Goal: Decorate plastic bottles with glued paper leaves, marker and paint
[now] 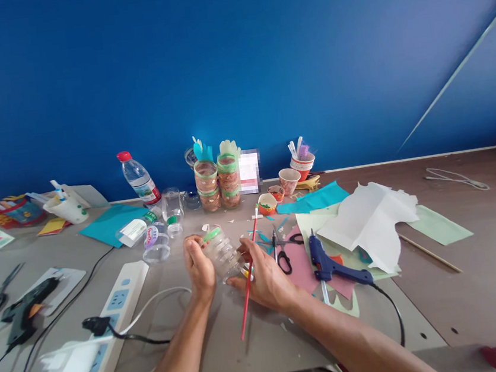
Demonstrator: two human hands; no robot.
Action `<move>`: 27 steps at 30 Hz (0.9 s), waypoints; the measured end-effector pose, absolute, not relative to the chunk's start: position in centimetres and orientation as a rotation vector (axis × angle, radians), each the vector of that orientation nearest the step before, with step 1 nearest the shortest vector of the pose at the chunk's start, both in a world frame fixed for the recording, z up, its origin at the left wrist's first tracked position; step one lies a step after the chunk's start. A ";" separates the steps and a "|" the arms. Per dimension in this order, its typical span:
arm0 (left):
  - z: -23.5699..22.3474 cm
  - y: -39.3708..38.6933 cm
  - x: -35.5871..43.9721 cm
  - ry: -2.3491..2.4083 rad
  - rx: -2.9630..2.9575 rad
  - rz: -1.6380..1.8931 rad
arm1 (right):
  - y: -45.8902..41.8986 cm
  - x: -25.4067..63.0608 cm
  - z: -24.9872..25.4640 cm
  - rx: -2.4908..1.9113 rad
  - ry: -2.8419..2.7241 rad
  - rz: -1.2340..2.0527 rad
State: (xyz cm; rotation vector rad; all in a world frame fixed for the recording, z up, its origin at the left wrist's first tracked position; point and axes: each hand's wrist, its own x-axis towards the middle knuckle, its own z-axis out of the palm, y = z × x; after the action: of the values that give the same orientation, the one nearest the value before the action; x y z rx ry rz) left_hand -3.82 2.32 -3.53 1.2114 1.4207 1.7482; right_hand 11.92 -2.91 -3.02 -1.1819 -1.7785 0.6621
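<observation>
Fingers of the left hand (201, 270) are curled close together, clamped on the left side of a clear ribbed jar (224, 255); their tips are partly hidden. On the right hand (267, 273), thumb and forefinger are parted to grip the jar's lower right side, with a slim red stick (246, 310) slanting across them. Green-banded at its upper end, the jar tilts between both hands above the grey table (231, 355), left of a blue glue gun (322, 264).
</observation>
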 end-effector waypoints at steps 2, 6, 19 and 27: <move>-3.2 2.2 -3.6 1.456 1.167 1.818 | -2.9 11.9 -3.0 -1.202 -1.748 0.669; -3.0 2.0 -3.3 1.343 1.196 1.772 | -2.6 12.8 -2.7 -1.176 -1.672 0.707; -1.4 1.3 -2.8 0.832 1.206 1.255 | 0.1 16.4 -1.5 -1.007 -1.183 0.846; -0.3 1.0 -2.4 0.666 1.062 1.081 | 0.1 16.6 -1.2 -0.996 -1.143 0.681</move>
State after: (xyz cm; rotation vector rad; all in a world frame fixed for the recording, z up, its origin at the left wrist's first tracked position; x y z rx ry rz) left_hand -2.44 1.03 -0.32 1.0624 0.6663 1.0809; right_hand 16.55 0.13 -1.20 -0.9960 -1.1431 0.6811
